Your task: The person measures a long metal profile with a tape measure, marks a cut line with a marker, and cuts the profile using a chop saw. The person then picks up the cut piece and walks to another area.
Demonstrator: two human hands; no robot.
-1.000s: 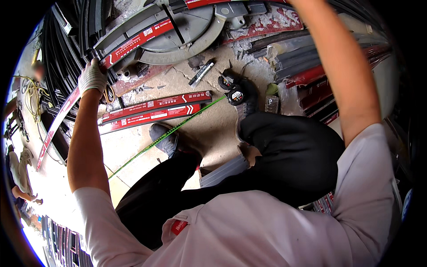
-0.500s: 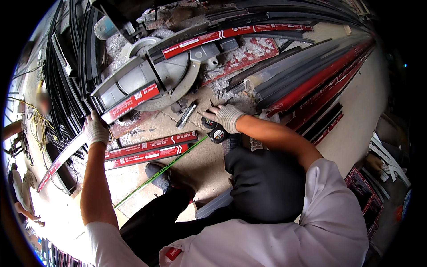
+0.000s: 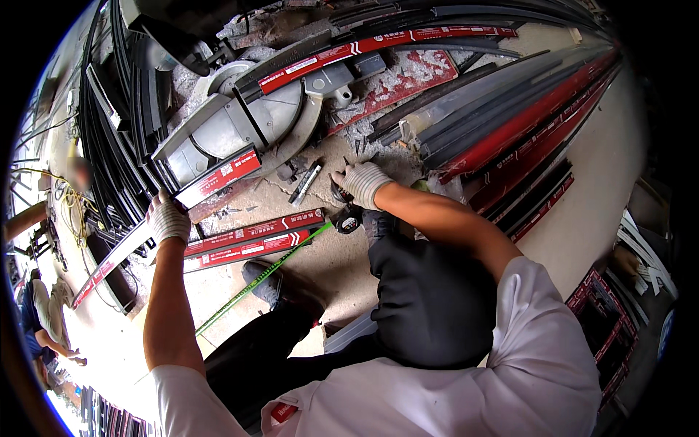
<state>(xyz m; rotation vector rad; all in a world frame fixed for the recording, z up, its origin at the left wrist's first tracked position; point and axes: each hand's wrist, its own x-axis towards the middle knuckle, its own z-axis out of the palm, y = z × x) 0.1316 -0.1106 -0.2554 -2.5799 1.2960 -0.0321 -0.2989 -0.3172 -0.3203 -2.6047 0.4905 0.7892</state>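
Observation:
My left hand (image 3: 168, 219), in a pale ribbed glove, is closed round a long white profile (image 3: 124, 251) with red printed film. The profile's red end (image 3: 222, 175) lies across the front of a grey mitre saw (image 3: 244, 124). My right hand (image 3: 362, 184), gloved alike with fingers curled, is closed on a black tape measure (image 3: 348, 219) beneath it; the palm partly hides the case. From it a green blade (image 3: 269, 270) runs down left, passing over my shoe (image 3: 263, 282). A marker-like stick (image 3: 306, 183) lies on the floor left of my right hand.
Two short red-filmed profiles (image 3: 247, 242) lie before the saw; another red strip (image 3: 320, 62) lies across its back. Dark profiles (image 3: 120, 109) are heaped at left, with more stacks (image 3: 510, 109) at right. Yellow cable (image 3: 71, 207) and a person (image 3: 47, 320) are at far left.
My right hand has shifted slightly left and up, its fingers drawn closer together. My left hand still grips the profile. The whole view has moved a little, and a dark saw part now shows at the top.

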